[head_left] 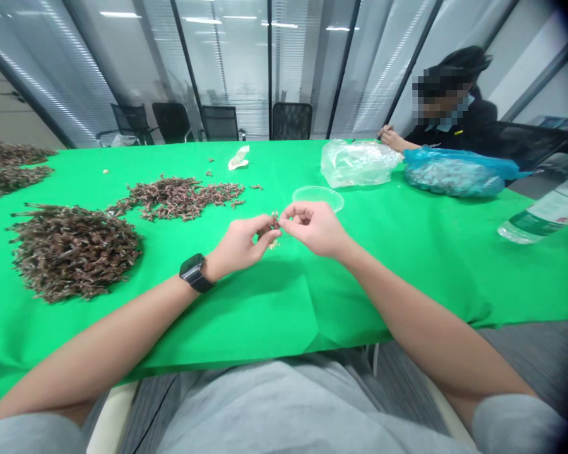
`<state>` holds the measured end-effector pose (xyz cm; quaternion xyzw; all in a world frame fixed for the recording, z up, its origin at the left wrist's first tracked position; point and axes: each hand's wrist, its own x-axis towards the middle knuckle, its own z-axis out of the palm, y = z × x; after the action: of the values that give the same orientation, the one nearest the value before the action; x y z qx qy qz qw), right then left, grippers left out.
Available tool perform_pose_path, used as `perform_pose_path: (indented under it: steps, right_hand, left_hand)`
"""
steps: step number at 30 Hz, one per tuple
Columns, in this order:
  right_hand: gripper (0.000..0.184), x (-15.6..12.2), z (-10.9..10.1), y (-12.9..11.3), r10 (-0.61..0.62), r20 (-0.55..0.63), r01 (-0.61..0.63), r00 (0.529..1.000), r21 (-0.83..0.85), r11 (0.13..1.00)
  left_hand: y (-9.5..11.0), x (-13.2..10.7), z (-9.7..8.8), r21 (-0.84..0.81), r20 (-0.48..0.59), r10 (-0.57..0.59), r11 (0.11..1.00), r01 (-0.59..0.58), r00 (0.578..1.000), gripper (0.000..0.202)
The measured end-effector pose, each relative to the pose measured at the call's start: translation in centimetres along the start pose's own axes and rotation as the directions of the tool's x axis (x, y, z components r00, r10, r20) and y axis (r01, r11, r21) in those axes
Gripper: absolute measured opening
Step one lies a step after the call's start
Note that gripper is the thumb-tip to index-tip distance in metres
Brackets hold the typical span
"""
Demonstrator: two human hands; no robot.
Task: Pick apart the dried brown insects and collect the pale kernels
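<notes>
My left hand (pixel 248 239), with a black watch on its wrist, is closed in a pinch on a small brown dried twig-like piece (pixel 275 222). At the other side of this piece, my right hand (pixel 315 228) pinches it with thumb and forefinger. Fingers partly cover the piece, so its full shape is hidden. Just below the fingertips lie small pale-yellow bits (pixel 274 244) on the green cloth (pixel 260 302). Behind my right hand is a clear round shallow dish or lid (pixel 331 194); I cannot tell which.
A tall heap of brown twig-like pieces (pixel 76 252) sits at left, with a looser pile (pixel 170 197) behind it. A clear plastic bag (pixel 357 164), a blue bag (pixel 457 173) and a bottle (pixel 549 211) stand at right. Another person (pixel 478 116) sits at the far right.
</notes>
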<state>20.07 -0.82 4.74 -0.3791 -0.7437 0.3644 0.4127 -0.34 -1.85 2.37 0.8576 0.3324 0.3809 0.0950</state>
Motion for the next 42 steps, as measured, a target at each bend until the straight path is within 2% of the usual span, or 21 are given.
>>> perform_pose_path:
  steps: [2,4,6,7,9,12,15,18,21,25,28,31,35,37,39,42]
  right_hand:
    - [0.026,0.2,-0.1,-0.1,0.153,0.071,-0.160,0.986,0.114,0.981]
    - [0.032,0.3,-0.4,-0.2,0.265,0.175,-0.300,0.948,0.226,0.927]
    - [0.036,0.4,-0.6,-0.1,0.288,0.257,-0.359,0.922,0.296,0.885]
    - [0.037,0.4,-0.7,-0.1,0.272,0.267,-0.350,0.925,0.309,0.884]
    - [0.037,0.4,-0.7,0.0,0.204,0.207,-0.256,0.957,0.271,0.928]
    - [0.032,0.2,-0.5,0.1,0.034,0.046,-0.038,0.998,0.082,0.996]
    - [0.025,0.0,-0.5,0.2,-0.138,-0.060,0.129,0.989,-0.143,0.981]
    - [0.021,-0.1,-0.6,0.4,-0.272,-0.054,0.243,0.961,-0.307,0.920]
    - [0.020,-0.2,-0.6,0.8,-0.353,-0.001,0.326,0.936,-0.379,0.866]
    - [0.021,-0.4,-0.3,0.9,-0.388,0.027,0.364,0.921,-0.413,0.835]
    - [0.019,-0.6,-0.2,0.6,-0.390,-0.001,0.357,0.921,-0.399,0.844]
    - [0.018,-0.6,-0.1,0.1,-0.301,-0.054,0.273,0.952,-0.293,0.916]
    - [0.028,-0.3,0.2,-0.4,-0.020,-0.021,0.020,1.000,0.025,0.999]
    - [0.032,-0.2,0.2,-0.7,0.146,0.064,-0.156,0.987,0.206,0.966]
    - [0.034,0.0,0.0,-0.9,0.276,0.177,-0.322,0.945,0.341,0.883]
    - [0.042,0.1,-0.5,-1.1,0.348,0.314,-0.463,0.883,0.467,0.753]
  left_hand:
    - [-0.4,-0.1,0.0,0.116,0.029,0.068,0.991,-0.071,0.997,0.026]
    - [-0.6,-0.1,0.0,0.163,0.055,0.109,0.980,-0.117,0.992,0.024]
    - [-0.5,-0.1,-0.1,0.130,0.033,0.097,0.986,-0.101,0.995,0.025]
    - [-0.3,-0.1,-0.1,0.089,0.012,0.075,0.993,-0.076,0.997,0.026]
    - [0.1,0.0,-0.1,-0.023,-0.012,0.017,1.000,-0.017,1.000,0.029]
    - [0.8,0.1,-0.2,-0.194,-0.006,-0.070,0.979,0.068,0.998,0.035]
    - [1.2,0.2,-0.1,-0.341,0.023,-0.146,0.929,0.145,0.989,0.039]
    - [1.4,0.4,0.0,-0.463,0.075,-0.186,0.864,0.199,0.980,0.042]
    - [1.5,0.5,0.0,-0.527,0.092,-0.197,0.822,0.215,0.976,0.045]
    - [1.6,0.6,0.0,-0.537,0.077,-0.194,0.818,0.205,0.978,0.044]
    - [1.5,0.5,-0.1,-0.527,0.076,-0.192,0.825,0.203,0.978,0.043]
    - [1.4,0.4,-0.1,-0.478,0.064,-0.177,0.859,0.186,0.982,0.041]
    - [0.8,0.1,-0.1,-0.208,-0.024,-0.072,0.976,0.066,0.997,0.036]
    - [0.3,-0.1,0.0,-0.023,-0.046,0.025,0.999,-0.027,0.999,0.031]
    - [-0.2,-0.1,0.0,0.117,-0.037,0.124,0.986,-0.119,0.992,0.025]
    - [-0.6,-0.1,0.0,0.216,-0.047,0.229,0.953,-0.214,0.972,0.020]
